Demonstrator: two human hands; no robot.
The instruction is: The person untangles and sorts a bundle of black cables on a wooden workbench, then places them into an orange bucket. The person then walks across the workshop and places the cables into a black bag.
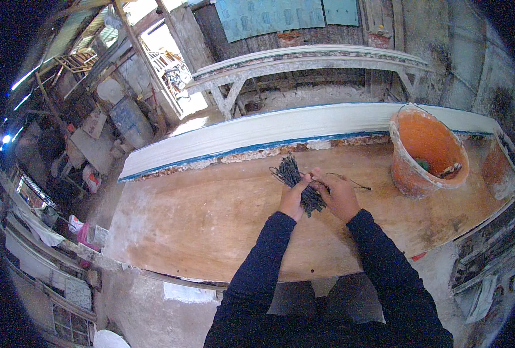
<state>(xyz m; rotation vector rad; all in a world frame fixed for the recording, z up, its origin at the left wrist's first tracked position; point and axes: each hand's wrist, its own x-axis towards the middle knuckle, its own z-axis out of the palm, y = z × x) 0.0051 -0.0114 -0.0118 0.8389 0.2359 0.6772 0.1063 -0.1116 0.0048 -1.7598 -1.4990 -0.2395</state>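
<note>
A bundle of thin dark wires is held over the wooden tabletop, its looped, frayed end pointing away from me. My left hand is closed around the bundle from the left. On the other side, the fingers of my right hand are pinched together against the bundle, close to the left thumb. A thin dark strand sticks out to the right past the right hand's knuckles. What exactly the right fingertips grip is too small to make out.
An orange bucket, crusted with white, stands on the wooden tabletop at the right. Beside it is another whitened container. Along the far edge runs a long white molding with a blue edge. A whitened bench stands behind.
</note>
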